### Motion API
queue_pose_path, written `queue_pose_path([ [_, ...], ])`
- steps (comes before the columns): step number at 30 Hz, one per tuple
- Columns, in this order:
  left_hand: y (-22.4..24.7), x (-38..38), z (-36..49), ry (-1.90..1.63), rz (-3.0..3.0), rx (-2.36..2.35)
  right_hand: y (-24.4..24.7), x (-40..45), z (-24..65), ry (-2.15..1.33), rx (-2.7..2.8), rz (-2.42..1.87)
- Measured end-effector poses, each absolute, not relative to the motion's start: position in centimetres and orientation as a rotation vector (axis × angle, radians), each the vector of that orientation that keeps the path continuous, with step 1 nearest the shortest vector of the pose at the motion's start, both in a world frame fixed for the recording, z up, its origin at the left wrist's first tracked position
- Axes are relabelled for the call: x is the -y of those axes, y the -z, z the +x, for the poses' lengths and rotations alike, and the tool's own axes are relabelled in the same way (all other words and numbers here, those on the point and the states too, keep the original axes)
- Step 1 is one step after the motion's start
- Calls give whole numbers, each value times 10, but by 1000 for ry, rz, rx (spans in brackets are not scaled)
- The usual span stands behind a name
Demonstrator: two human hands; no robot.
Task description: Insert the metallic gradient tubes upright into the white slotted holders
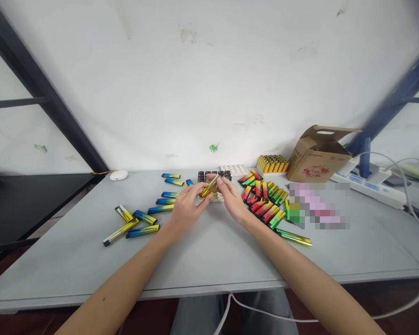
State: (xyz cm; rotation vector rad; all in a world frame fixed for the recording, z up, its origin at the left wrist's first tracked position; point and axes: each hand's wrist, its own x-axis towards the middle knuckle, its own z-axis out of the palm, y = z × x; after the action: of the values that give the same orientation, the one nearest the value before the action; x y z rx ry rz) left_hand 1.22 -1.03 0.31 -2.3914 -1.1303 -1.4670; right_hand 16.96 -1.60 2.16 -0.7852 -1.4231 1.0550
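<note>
Above the middle of the table, my left hand (pixel 190 207) and my right hand (pixel 232 197) are closed on one shiny yellow metallic tube (pixel 210 186), held at a slant between them. Its dark end points up to the right, by my right thumb. Just behind my fingers stands a white tray (pixel 214 197) of black-ended pieces (pixel 204 176), partly hidden by my hands. Left of my left hand lie several blue-and-yellow tubes (pixel 145 217) and a silver-and-yellow tube (pixel 120 231). Beside my right hand is a pile of red-and-yellow tubes (pixel 261 208) and green-and-yellow tubes (pixel 295 237).
At the back right, yellow cylinders (pixel 273 164) stand packed in a tray, next to an open cardboard box (pixel 317 158). A white holed tray (pixel 233 169) lies by the wall. A power strip (pixel 370 188) with cables is far right; a white case (pixel 118 175) sits back left.
</note>
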Motion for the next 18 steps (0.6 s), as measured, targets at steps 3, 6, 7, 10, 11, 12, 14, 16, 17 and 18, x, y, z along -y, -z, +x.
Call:
queue_pose_path([
  [3,-3,12,14,1420,-2481,1143,-25,15,171,-1117,1326,-751],
  [6,-5,13,15,1422,-2507,1094,-30,13,176,-1150,1195,-729],
  [7,-7,14,15,1416,-2515,1092,-32,12,178,-1174,1144,-727],
  [10,-10,15,14,1370,-2569,1082,-38,10,185,-1281,1014,-735],
  [11,-10,15,14,1354,-2593,1069,-40,10,187,-1314,991,-740],
  [12,-11,15,14,1343,-2613,1058,-41,10,188,-1340,980,-751],
  [14,-10,15,13,1327,-2647,1040,-42,10,190,-1369,982,-790],
  [16,-9,15,13,1320,-2669,1021,-41,11,190,-1391,984,-822],
  [17,-9,15,12,1313,-2678,1014,-41,11,189,-1404,972,-826],
  [18,-8,14,12,1305,-2684,1010,-41,12,188,-1422,957,-823],
])
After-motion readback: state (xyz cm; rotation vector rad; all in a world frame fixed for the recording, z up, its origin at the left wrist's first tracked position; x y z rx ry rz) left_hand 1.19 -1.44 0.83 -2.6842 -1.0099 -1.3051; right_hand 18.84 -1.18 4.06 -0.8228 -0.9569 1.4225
